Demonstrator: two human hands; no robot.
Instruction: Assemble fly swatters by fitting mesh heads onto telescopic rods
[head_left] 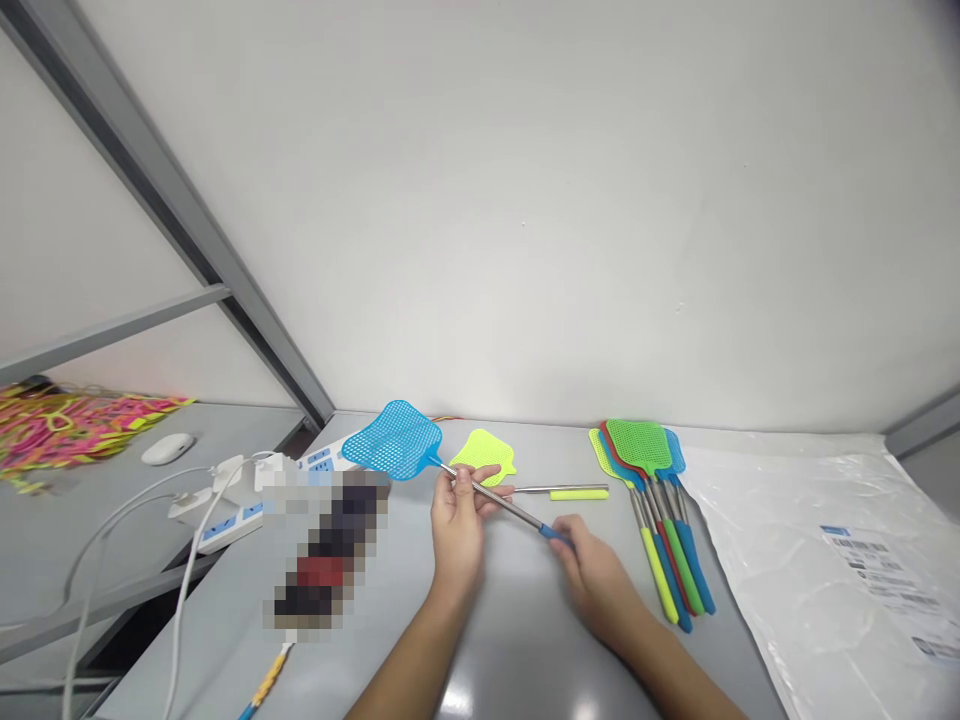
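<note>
Between my two hands is a fly swatter [395,440] with a blue mesh head, a metal rod and a blue grip. My left hand [460,520] pinches the rod just below the head. Around the blue grip, my right hand [596,570] is closed. Behind my left hand lies a yellow-green swatter head [484,455], partly covered by my fingers. A metal rod with a yellow-green grip [579,494] rests just beyond the held rod. To the right, several assembled fly swatters [637,445] in green, red, blue and yellow-green are stacked together.
A white plastic mailer [810,560] with labels covers the right side of the table. At left are a power strip [232,525] with white cables, a blurred-out object [330,555] on a cord, a white mouse [167,449] and colourful strips [67,420]. A wall stands behind.
</note>
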